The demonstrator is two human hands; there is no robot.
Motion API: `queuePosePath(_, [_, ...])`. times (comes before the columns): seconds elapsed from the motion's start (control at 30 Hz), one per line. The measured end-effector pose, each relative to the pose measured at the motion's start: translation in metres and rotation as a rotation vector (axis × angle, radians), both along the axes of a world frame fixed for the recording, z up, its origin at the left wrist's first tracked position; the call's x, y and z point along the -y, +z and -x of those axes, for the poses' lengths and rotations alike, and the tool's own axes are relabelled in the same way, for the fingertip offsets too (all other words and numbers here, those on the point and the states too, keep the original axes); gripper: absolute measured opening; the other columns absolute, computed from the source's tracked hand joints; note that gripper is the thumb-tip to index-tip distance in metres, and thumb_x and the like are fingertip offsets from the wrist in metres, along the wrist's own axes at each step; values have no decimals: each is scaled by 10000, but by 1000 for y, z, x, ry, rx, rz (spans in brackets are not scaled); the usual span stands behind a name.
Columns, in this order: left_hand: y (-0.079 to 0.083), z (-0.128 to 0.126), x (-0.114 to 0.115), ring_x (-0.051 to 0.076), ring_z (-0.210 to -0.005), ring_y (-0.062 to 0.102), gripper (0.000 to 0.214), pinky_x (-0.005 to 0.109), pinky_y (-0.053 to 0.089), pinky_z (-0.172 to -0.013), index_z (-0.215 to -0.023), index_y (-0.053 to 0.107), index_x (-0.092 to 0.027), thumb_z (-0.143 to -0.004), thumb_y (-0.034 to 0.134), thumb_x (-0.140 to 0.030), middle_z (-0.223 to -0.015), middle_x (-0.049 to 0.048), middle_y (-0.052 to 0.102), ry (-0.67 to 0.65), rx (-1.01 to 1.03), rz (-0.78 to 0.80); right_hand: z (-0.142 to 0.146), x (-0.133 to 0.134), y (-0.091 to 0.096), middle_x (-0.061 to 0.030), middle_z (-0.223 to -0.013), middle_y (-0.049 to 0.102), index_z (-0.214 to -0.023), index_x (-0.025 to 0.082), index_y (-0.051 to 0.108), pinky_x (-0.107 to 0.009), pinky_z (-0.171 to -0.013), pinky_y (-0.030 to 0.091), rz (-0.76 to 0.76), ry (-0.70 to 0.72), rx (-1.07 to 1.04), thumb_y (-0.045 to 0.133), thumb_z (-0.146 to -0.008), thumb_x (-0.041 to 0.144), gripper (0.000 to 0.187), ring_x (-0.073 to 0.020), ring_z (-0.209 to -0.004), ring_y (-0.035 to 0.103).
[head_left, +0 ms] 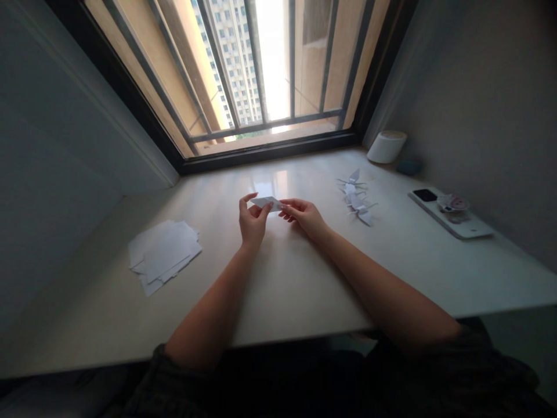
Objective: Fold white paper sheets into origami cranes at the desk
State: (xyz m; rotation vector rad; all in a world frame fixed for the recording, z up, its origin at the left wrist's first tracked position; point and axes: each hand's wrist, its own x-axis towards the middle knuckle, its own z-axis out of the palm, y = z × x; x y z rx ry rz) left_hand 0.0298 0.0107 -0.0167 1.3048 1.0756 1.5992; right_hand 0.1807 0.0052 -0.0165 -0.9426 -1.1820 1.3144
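Observation:
A small folded piece of white paper (266,201) is held up between both hands, above the middle of the pale tabletop (278,290). My left hand (253,220) pinches its left part between thumb and fingers. From the other side, my right hand (304,215) grips the right corner with thumb and fingertips. Folded white paper cranes (357,200) lie in a row to the right of my right hand. Over to the left rests a loose stack of white paper sheets (167,252). The finer folds of the held paper are too small to make out.
At the right lies a phone (467,228) with a round grip on its back. A white cylindrical object (386,147) stands in the far right corner, beside a dark rounded thing (409,167). A barred window (270,142) borders the back; walls close both sides.

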Motion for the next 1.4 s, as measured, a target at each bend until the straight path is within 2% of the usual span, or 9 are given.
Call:
queuePosePath(0.23, [-1,-1,1,185,-781,696,597,292,527,-730,-1208,440,-207,-728,740,-397,-839,49,718,-16,-40,-6,2,-2,-5,-31,-703,711,-866,202,749,-277,-637,455,-1,-69,-40,779,-623,478,368,-132,-640,605])
queuePosePath(0.4, [2,1,4,169,-828,685,618,270,524,-733,-1255,434,-250,-733,741,-372,-1009,70,694,57,-118,-16,1,-4,-5,-41,-754,723,-861,207,756,-281,-622,465,-38,-311,-58,769,-623,451,342,-157,-707,621])
queuePosePath(0.5, [3,0,4,156,-794,679,665,271,524,-753,-1337,405,-274,-756,720,-350,-907,34,703,7,-119,-24,-2,-5,-3,-49,-817,735,-856,212,764,-297,-651,477,-90,-369,-2,779,-615,425,322,-166,-726,620])
queuePosePath(0.63, [0,0,2,143,-789,670,564,274,520,-796,-1312,510,-263,-783,688,-338,-824,5,708,-63,-161,-46,-2,-3,-3,-52,-887,726,-846,226,769,-298,-675,486,-190,-332,141,764,-649,422,278,-177,-777,635])
queuePosePath(0.73, [-2,1,0,160,-860,672,335,290,520,-833,-1096,674,-236,-779,688,-344,-936,28,723,-61,-206,-73,-1,-2,-4,-49,-898,716,-846,236,768,-296,-667,499,-225,-301,184,759,-657,445,282,-174,-768,636])
queuePosePath(0.8, [-2,2,0,178,-904,673,247,308,521,-857,-994,713,-224,-777,691,-339,-996,42,722,-63,-228,-96,-1,-2,-5,-47,-904,716,-850,239,766,-299,-671,505,-233,-298,189,754,-662,460,291,-170,-757,633])
queuePosePath(0.97, [-1,3,2,196,-939,677,217,338,526,-880,-974,724,-230,-783,688,-328,-1014,45,725,-80,-245,-128,-1,-4,-6,-37,-807,737,-865,233,762,-307,-679,518,-191,-227,135,776,-631,453,322,-161,-696,633])
queuePosePath(1.07, [0,3,3,198,-936,679,207,343,527,-879,-961,729,-234,-781,690,-330,-989,40,731,-85,-248,-142,0,-5,-6,-44,-830,751,-849,228,764,-322,-710,532,-170,-177,84,790,-606,458,336,-176,-727,659])
queuePosePath(1.4, [3,1,2,188,-832,684,190,343,534,-840,-858,750,-213,-729,729,-351,-870,39,742,-57,-180,-105,1,-2,0,-39,-811,756,-784,228,766,-363,-832,535,-54,-159,-37,839,-530,413,322,-205,-810,693])
